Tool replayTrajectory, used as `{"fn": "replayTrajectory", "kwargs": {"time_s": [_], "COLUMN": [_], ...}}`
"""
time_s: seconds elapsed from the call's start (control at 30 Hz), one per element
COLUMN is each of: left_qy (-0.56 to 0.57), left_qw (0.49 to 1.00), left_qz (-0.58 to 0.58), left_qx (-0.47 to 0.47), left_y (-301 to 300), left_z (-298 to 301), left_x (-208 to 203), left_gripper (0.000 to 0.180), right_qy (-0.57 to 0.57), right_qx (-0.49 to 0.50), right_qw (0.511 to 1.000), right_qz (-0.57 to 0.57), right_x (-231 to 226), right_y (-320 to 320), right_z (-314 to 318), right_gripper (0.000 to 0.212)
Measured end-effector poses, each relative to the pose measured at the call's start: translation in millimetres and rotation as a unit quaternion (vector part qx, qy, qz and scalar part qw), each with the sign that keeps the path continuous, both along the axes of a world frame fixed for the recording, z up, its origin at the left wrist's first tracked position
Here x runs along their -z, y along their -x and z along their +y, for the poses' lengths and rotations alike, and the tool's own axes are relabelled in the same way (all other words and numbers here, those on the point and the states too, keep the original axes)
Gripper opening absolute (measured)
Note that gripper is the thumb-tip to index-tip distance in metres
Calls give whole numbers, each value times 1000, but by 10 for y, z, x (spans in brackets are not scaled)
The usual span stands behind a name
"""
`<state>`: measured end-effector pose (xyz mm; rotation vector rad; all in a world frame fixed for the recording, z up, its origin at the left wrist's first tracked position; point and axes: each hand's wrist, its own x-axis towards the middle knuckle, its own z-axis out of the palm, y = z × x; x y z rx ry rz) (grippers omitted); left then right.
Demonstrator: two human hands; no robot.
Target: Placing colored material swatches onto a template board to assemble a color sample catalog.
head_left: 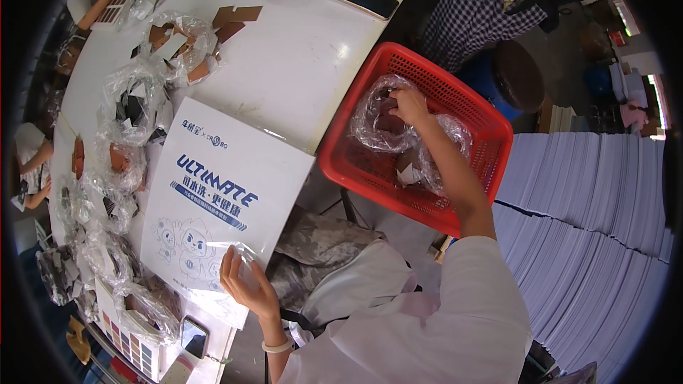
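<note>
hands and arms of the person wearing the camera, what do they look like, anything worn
Both hands are bare, no gloves. The left hand has a pale, whitish bangle round the wrist. The right hand has a bare forearm up to a short, loose white sleeve. No rings or watch can be made out.

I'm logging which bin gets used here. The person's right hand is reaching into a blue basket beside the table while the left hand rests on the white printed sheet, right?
Not quite: the basket is red, not blue, as the head view shows. The right hand does reach into it, among clear plastic bags, and the left hand rests on the white printed sheet.
</note>
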<state>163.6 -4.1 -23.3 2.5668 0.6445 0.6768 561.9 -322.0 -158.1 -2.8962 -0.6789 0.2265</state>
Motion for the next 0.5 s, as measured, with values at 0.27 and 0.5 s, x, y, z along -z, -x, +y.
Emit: {"fn": "replayTrajectory", "kwargs": {"time_s": [0.27, 0.5], "left_qy": [-21, -26], "left_qw": [1000, 999], "left_qz": [8, 21], "left_qx": [2, -4], "left_y": [22, -1], "left_z": [21, 1], "left_x": [50, 33], "left_gripper": [24, 22], "right_qy": [-98, -236], "right_qx": [94, 106], "right_qw": [990, 960], "right_qz": [-38, -107], "right_x": [-253, -293], "right_y": [148, 439], "right_z": [-41, -140], "right_gripper": [36, 33]}}
